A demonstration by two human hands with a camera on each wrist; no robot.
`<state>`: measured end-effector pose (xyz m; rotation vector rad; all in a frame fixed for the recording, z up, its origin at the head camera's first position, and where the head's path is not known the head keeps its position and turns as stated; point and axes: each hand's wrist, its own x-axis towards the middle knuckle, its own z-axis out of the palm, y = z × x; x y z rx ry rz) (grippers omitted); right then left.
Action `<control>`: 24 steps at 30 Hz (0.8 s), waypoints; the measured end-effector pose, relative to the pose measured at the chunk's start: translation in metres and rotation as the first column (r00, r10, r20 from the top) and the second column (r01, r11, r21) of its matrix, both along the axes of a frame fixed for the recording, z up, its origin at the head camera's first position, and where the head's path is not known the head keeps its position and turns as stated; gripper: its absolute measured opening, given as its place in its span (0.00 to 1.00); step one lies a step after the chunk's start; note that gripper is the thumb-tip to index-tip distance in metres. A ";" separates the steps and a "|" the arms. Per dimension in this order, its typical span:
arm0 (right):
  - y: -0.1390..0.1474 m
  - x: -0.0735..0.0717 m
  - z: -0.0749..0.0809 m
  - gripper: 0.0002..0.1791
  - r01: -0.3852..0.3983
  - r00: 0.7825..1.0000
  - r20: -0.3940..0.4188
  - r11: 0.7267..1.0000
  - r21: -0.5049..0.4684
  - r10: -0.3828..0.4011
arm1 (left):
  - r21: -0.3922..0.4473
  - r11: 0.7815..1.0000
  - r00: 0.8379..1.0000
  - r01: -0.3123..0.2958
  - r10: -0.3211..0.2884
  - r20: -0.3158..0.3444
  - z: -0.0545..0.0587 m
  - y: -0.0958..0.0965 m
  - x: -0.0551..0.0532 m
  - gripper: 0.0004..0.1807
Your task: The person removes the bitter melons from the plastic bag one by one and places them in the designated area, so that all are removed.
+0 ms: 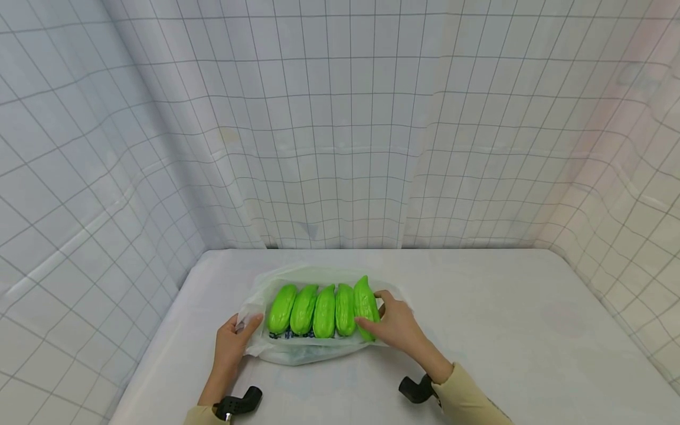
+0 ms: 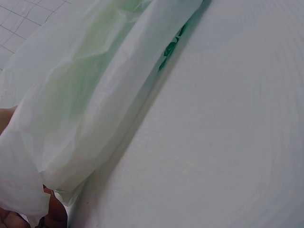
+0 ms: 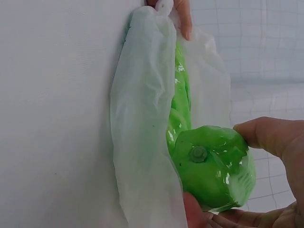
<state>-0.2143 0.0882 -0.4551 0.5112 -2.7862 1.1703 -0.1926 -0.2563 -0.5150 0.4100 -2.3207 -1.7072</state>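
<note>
A translucent white plastic bag [image 1: 297,355] lies around a row of glossy, elongated green fruits [image 1: 324,310], like gourds, with dark blue print beneath them. My left hand [image 1: 234,339] pinches the bag's left edge between thumb and fingers. In the left wrist view the bag [image 2: 90,123] hides most of that hand. My right hand [image 1: 395,321] grips the rightmost green fruit [image 1: 364,301], thumb on its near side and fingers behind. In the right wrist view this fruit [image 3: 213,166] shows its round stem end, tilted out past the bag's edge.
A white cloth [image 1: 504,330] covers the table. White curtains with a grid pattern [image 1: 340,147] hang behind and at both sides. Black camera mounts [image 1: 241,401] are strapped to both wrists.
</note>
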 end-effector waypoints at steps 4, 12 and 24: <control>0.001 0.001 0.002 0.37 0.003 1.000 -0.002 1.000 -0.002 -0.003 | 0.009 1.000 1.000 -0.002 0.002 -0.003 0.000 0.000 0.000 0.31; 0.004 0.003 0.007 0.35 0.021 1.000 -0.014 0.999 -0.030 -0.022 | 0.017 1.000 1.000 0.001 -0.001 0.003 0.000 0.000 0.000 0.31; 0.013 0.002 0.016 0.36 0.057 0.998 -0.021 0.994 -0.094 -0.059 | -0.003 1.000 1.000 -0.001 0.001 0.003 0.000 0.000 -0.001 0.31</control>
